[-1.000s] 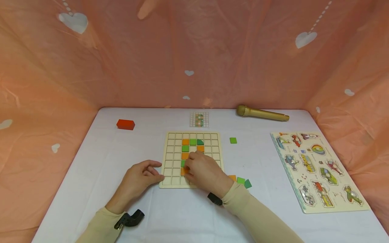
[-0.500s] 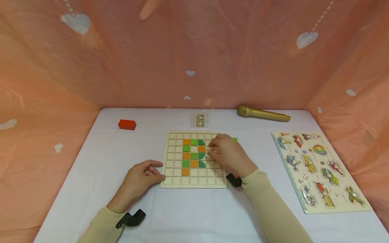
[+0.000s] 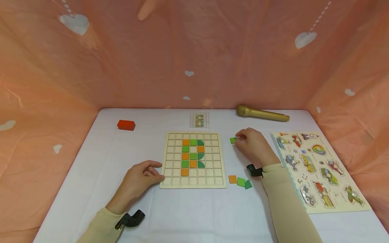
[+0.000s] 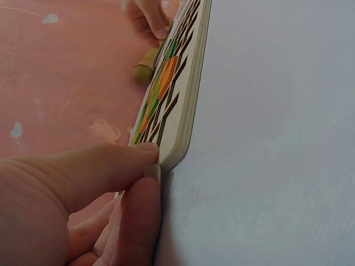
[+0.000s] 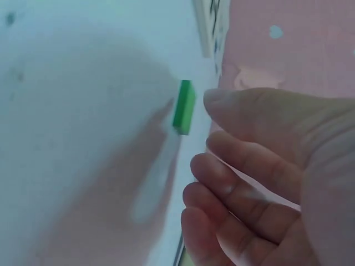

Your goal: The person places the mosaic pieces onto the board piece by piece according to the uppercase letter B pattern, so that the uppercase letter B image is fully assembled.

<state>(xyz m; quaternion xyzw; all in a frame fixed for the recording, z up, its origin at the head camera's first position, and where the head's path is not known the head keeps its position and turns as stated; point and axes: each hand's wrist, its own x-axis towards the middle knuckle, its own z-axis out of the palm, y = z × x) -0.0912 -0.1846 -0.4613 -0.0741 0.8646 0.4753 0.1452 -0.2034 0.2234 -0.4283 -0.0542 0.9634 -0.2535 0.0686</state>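
Observation:
In the head view a wooden grid board lies mid-table. Orange squares, green squares and dark green rounded tiles fill some of its cells, roughly in the shape of a letter. My left hand holds the board's left edge near its front corner; the left wrist view has the thumb on the edge, with a fingertip right beside it. Past the board's right side, my right hand is over a loose green square tile. In the right wrist view that tile stands apart from the thumb, fingers loosely bent.
An orange square, a green square and a dark green piece lie right of the board. Behind it is a small pattern card. Around are a red block, a gold microphone and a picture puzzle.
My right hand has left the middle of the board and moved right to the loose green square, uncovering the tiles in the grid. The left hand stays at the board's edge.

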